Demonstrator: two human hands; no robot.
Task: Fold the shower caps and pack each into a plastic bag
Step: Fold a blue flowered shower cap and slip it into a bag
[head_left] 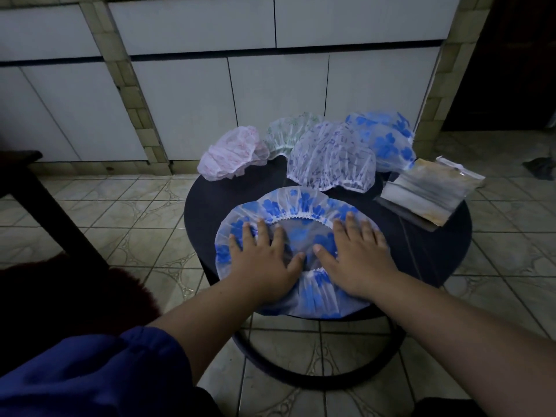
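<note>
A white shower cap with blue flowers [301, 206] lies spread flat, opening up, on the near part of a round dark table [421, 245]. My left hand [264, 260] presses flat on its left side with straight, spread fingers. My right hand [358, 257] presses flat on its right side the same way. At the back of the table lie a pink cap [231, 156], a green-patterned cap [288, 132], a purple-patterned cap [331, 158] and another blue-flowered cap [385, 139]. A stack of clear plastic bags [427, 191] lies at the right edge.
The table stands on a tiled floor [120, 212] in front of white cabinet doors [180, 100]. A dark piece of furniture [36, 206] stands to the left. A dark doorway [511, 70] is at the far right.
</note>
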